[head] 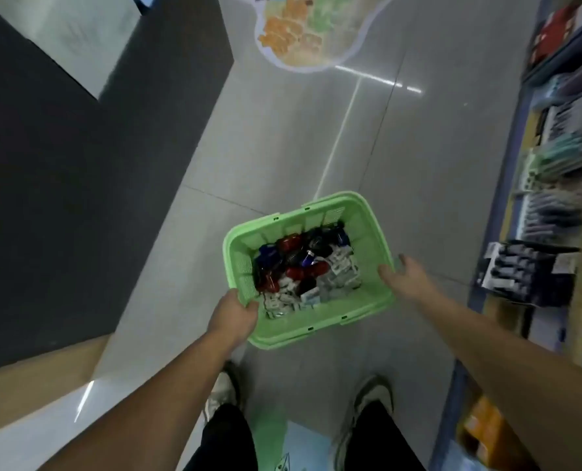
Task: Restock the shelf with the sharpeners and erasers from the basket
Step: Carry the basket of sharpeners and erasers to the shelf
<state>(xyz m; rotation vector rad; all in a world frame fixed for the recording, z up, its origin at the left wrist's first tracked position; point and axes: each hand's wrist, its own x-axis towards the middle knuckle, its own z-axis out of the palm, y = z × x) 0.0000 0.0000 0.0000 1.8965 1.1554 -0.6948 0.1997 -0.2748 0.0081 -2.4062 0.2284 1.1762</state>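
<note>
We hold the basket (pixel 318 201) w/ left hand (pixel 232 318) curled round its 7 o'clock rim; right hand (pixel 404 279), fingers loose & spread, at 3 o'clock rim, prob. steadying. Sharpeners (pixel 291 247), erasers (pixel 342 269) inside; shelf (pixel 555 212) at 3 o'clock.

floor (pixel 401 158): grey tiles | floor sticker (pixel 303 28): colourful | dark surface (pixel 45 198): left
</note>
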